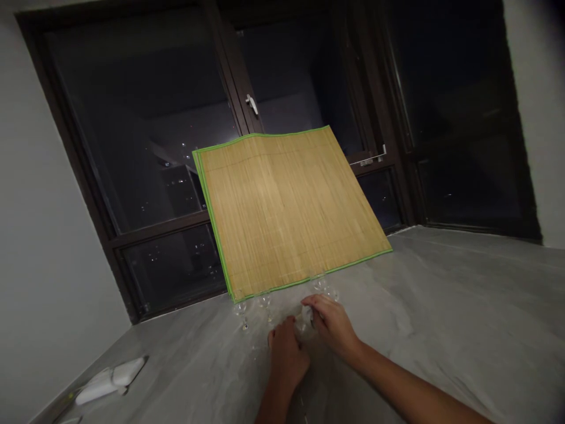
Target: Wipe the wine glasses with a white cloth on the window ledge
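My right hand is curled around a small clear glass, its thumb and fingers bent over the near side. Just left of it, my left hand is closed low over the grey surface, fingertips close to the same glass; what lies inside its fingers is hidden. Small clear stemmed glasses stand beyond my hands: one glass at the left, another glass beside it, and a glass behind my right hand. Their outlines are faint in the dim light.
A bamboo mat with green edging leans upright against the dark window behind the glasses. On the grey marbled surface, a white bundled object lies at lower left. A white handle sits on the window frame.
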`<action>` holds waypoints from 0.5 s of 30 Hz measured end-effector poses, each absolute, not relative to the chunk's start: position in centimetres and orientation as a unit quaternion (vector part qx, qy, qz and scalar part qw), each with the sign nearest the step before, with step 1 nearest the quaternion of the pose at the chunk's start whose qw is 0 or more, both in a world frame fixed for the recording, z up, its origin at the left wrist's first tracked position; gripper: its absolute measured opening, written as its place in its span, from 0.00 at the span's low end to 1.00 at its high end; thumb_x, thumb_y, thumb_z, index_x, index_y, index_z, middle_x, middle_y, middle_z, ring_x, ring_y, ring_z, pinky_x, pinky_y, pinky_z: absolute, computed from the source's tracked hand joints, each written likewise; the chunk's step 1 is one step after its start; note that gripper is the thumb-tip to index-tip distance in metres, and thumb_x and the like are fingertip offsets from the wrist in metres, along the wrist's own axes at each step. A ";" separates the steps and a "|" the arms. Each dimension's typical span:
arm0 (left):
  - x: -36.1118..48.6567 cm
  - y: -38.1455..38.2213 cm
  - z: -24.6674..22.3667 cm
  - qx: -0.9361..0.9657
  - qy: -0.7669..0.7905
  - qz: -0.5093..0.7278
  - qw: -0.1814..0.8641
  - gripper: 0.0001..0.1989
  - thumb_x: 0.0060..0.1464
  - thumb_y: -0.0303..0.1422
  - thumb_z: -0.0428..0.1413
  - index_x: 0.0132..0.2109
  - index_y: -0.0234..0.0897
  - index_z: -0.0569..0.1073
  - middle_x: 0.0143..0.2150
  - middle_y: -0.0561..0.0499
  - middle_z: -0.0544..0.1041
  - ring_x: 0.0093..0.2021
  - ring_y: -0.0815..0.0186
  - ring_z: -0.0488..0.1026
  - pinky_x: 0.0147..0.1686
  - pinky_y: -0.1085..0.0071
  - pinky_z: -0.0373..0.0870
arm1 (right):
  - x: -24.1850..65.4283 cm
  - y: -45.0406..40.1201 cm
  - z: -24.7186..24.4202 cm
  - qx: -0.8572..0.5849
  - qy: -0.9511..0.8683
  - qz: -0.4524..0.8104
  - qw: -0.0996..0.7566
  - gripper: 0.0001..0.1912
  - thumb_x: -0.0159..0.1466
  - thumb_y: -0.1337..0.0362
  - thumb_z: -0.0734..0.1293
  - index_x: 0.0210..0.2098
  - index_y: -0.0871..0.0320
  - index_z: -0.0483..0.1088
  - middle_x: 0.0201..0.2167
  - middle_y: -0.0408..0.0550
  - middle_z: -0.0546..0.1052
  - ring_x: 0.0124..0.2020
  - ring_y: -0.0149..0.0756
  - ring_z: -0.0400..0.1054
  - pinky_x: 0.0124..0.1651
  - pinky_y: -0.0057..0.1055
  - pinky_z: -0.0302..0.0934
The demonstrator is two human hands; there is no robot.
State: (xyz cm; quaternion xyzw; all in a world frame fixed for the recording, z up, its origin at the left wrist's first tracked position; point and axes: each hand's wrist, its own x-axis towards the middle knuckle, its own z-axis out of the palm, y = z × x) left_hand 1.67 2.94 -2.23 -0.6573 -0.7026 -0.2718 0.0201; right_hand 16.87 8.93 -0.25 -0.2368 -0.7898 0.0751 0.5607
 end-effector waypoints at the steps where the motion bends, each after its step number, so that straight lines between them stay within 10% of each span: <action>1: 1.7 2.9 -2.3 -0.661 -0.699 -0.273 0.018 0.28 0.48 0.24 0.50 0.59 0.35 0.65 0.56 0.41 0.74 0.58 0.56 0.67 0.58 0.60 0.52 | 16.8 8.9 -0.2 -0.245 -0.787 0.069 0.562 0.19 0.63 0.75 0.55 0.46 0.56 0.72 0.42 0.49 0.79 0.44 0.39 0.71 0.50 0.38 0.64; 15: 2.2 2.6 -2.0 -0.677 -0.666 -0.309 0.045 0.29 0.43 0.21 0.52 0.56 0.36 0.67 0.53 0.44 0.74 0.55 0.58 0.68 0.58 0.60 0.53 | 16.8 9.8 -0.3 -0.332 -0.812 0.091 0.472 0.25 0.63 0.74 0.55 0.58 0.61 0.65 0.52 0.55 0.75 0.53 0.41 0.68 0.57 0.39 0.60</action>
